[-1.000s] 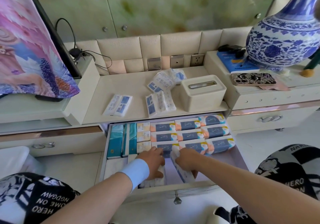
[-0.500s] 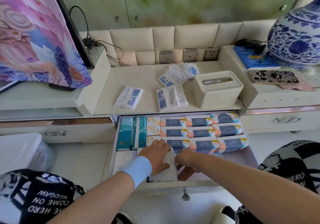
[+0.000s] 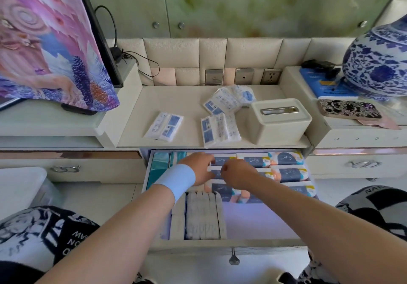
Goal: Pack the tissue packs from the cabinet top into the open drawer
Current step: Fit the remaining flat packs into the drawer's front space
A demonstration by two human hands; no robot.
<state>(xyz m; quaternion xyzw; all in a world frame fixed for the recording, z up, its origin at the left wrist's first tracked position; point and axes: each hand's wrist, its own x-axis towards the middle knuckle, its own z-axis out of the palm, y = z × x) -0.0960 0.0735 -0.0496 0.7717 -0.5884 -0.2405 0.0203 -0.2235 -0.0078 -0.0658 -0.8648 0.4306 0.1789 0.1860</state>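
Tissue packs lie on the cabinet top [image 3: 185, 103]: a pair at the left [image 3: 164, 126], a stack in the middle [image 3: 220, 128] and a heap behind it [image 3: 230, 97]. Below, the open drawer [image 3: 253, 243] holds rows of blue-and-orange packs [image 3: 286, 170] and a row of white packs standing on edge [image 3: 202, 215] at its front left. My left hand [image 3: 198, 168], with a blue wristband, and my right hand [image 3: 236, 173] hover close together over the drawer's middle rows. Both have loosely curled fingers and hold nothing that I can see.
A cream tissue box [image 3: 279, 118] stands at the right of the cabinet top. A blue-and-white vase [image 3: 378, 61], a book and a patterned phone case [image 3: 350, 108] sit on the right ledge. A screen under a colourful cloth [image 3: 48, 41] stands left. My knees flank the drawer.
Both hands have left the white packs at the drawer's front and moved back over the middle rows. The white packs now stand in a neat row. The view has shifted closer.
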